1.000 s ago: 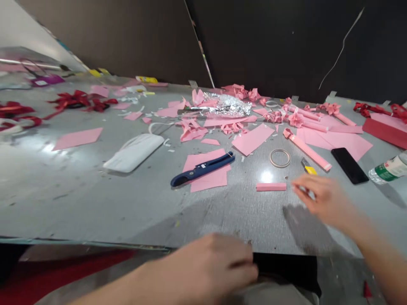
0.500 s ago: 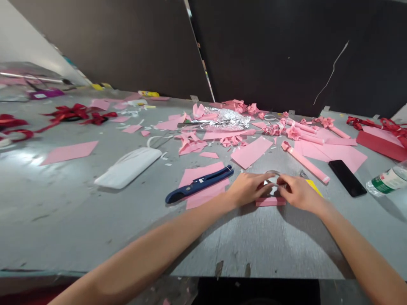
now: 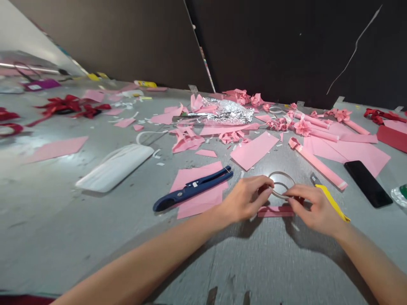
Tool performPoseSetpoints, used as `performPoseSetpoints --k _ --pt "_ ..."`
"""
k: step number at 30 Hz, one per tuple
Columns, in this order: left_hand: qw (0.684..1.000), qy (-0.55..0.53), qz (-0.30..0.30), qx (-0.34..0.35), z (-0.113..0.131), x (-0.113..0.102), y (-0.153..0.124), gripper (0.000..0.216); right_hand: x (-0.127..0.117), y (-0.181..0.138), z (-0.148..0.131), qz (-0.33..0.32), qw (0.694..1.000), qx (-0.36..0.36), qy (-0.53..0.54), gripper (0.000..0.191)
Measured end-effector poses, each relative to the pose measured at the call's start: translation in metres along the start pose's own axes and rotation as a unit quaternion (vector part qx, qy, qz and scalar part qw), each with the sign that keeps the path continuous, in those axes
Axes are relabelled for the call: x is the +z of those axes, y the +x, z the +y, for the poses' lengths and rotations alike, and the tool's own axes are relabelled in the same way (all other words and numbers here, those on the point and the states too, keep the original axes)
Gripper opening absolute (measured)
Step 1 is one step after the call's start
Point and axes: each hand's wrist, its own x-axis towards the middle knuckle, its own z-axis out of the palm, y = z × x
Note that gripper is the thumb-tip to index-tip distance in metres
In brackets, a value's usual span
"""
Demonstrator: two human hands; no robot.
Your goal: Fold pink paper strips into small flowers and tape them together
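Just above the table, a thin ring (image 3: 280, 195) that looks like a nearly used-up roll of tape is held between both hands. My left hand (image 3: 249, 197) pinches its left side with thumb and forefinger. On the right side, the fingers of my right hand (image 3: 316, 207) grip its rim. A folded pink paper strip (image 3: 275, 212) lies flat on the table below the ring. Beside my right hand rests a yellow utility knife (image 3: 332, 202), its blade end pointing away. Left of my left hand, a navy-blue hand tool (image 3: 193, 186) lies across pink paper sheets (image 3: 189, 210).
Pink paper scraps and flowers (image 3: 302, 127), paper tubes (image 3: 319, 164) and crumpled foil (image 3: 229, 111) spread across the back. A phone (image 3: 368, 184) and part of a bottle (image 3: 401, 192) are at right. At left lie a white pouch-like item (image 3: 115, 168) and red ribbon bows (image 3: 63, 106).
My hands have moved slightly apart, showing more of the ring between them. The view has shifted closer and left, so the utility knife shows more fully and the bottle is mostly cut off.
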Motion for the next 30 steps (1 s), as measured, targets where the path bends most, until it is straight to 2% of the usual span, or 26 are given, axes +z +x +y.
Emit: performPoseSetpoints --k 3,5,9,12,15,17,19,21,22,24,25,27,28,30 --pt "0.987 0.124 -0.013 0.105 0.004 0.003 -0.003 0.026 0.007 -0.003 0.002 0.022 0.999 -0.017 -0.019 0.027" --pt "0.977 0.160 -0.027 0.136 0.006 0.006 -0.004 0.026 0.010 -0.004 0.004 0.025 0.999 -0.022 -0.025 0.031" --pt "0.981 0.158 -0.024 0.107 0.007 0.012 -0.005 0.021 0.012 -0.005 0.006 0.016 0.998 -0.020 -0.051 0.030" --pt "0.979 0.167 -0.025 0.112 0.004 0.015 -0.005 0.026 0.015 -0.006 0.007 0.012 0.995 -0.016 -0.096 0.024" --pt "0.977 0.171 -0.014 0.123 0.002 0.016 -0.004 0.031 0.017 -0.008 0.006 0.004 0.992 -0.033 -0.119 0.029" --pt "0.978 0.171 0.005 0.117 0.002 0.015 -0.004 0.031 0.012 -0.007 0.007 0.007 0.990 -0.050 -0.134 0.038" --pt "0.981 0.168 0.023 0.098 0.001 0.013 -0.003 0.029 -0.005 -0.004 0.010 0.053 0.982 -0.038 -0.178 0.041" --pt "0.982 0.163 0.035 0.083 0.000 0.011 -0.002 0.029 -0.032 0.000 0.019 0.162 0.952 0.027 -0.258 0.038" --pt "0.983 0.161 0.041 0.078 -0.002 0.011 -0.002 0.029 -0.049 0.001 0.025 0.219 0.923 0.076 -0.308 0.040" --pt "0.984 0.157 0.051 0.072 -0.004 0.011 -0.001 0.030 -0.083 0.001 0.042 0.267 0.856 0.196 -0.398 0.048" --pt "0.984 0.156 0.053 0.069 -0.005 0.012 -0.001 0.030 -0.099 -0.001 0.051 0.259 0.820 0.272 -0.431 0.051" --pt "0.985 0.155 0.051 0.061 -0.006 0.013 -0.001 0.029 -0.123 -0.008 0.068 0.197 0.760 0.418 -0.458 0.053" --pt "0.985 0.156 0.050 0.058 -0.006 0.013 -0.001 0.028 -0.131 -0.011 0.075 0.166 0.744 0.460 -0.455 0.052" --pt "0.985 0.155 0.049 0.056 -0.005 0.013 -0.001 0.027 -0.140 -0.016 0.085 0.157 0.736 0.477 -0.453 0.051"
